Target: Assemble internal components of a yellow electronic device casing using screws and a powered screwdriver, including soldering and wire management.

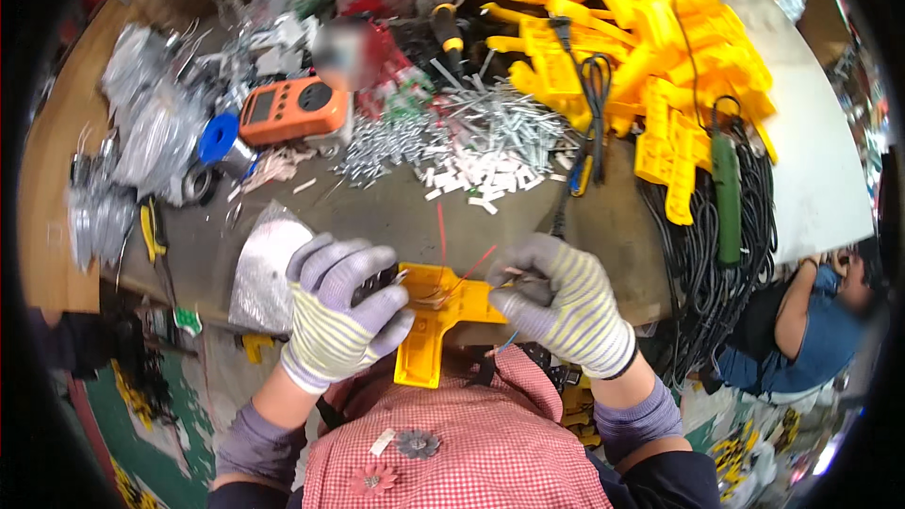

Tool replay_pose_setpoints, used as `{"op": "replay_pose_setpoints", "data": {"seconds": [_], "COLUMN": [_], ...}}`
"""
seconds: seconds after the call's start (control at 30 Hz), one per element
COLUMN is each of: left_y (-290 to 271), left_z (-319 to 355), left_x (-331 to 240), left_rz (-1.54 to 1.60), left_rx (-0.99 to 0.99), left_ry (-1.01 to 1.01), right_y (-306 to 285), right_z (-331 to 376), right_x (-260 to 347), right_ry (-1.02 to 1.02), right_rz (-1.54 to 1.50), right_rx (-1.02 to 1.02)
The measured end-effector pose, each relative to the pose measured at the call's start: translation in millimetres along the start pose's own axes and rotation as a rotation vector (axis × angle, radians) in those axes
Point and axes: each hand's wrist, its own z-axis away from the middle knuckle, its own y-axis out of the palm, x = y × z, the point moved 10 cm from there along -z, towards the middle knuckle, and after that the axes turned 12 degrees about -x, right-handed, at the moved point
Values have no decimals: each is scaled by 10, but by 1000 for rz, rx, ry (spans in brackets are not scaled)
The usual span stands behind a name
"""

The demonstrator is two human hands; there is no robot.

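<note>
A yellow plastic housing half (421, 351), T-shaped and open-faced, lies at the bench's front edge between my gloved hands. Thin red wires (442, 238) rise out of it, and a short blue wire (507, 344) hangs by its right end. My left hand (341, 306) is curled at the housing's left side around a small dark part with a metallic tip, mostly covered by the fingers. On the other side, my right hand (566, 297) is closed in a pinch beside the housing's right arm. A black cable runs up from behind that hand; what its fingertips grip is too small to name.
Loose screws (377, 146), metal pins (509, 118) and white pieces (481, 174) are heaped behind. An orange multimeter (292, 108) and solder spool (219, 139) sit left. Yellow housings (650, 28) pile up right, above coiled black cables (693, 292). Another person (801, 320) sits at far right.
</note>
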Motion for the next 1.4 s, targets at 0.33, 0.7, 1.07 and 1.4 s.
{"op": "replay_pose_setpoints", "data": {"seconds": [0.33, 0.7, 1.07, 1.4], "left_y": [-125, 185, -7, 45], "left_z": [76, 44, 55, 102], "left_x": [-152, -175, 322, 415], "left_rz": [-169, -231, 518, 552], "left_rx": [16, 270, 46, 89], "left_ry": [74, -49, -596, -735], "right_y": [430, 298, 401, 789], "right_z": [-333, -207, 160, 209], "right_x": [148, 158, 393, 370], "right_ry": [-280, -159, -419, -504], "right_rz": [479, 286, 362, 521], "right_rx": [-68, -126, -157, 2]}}
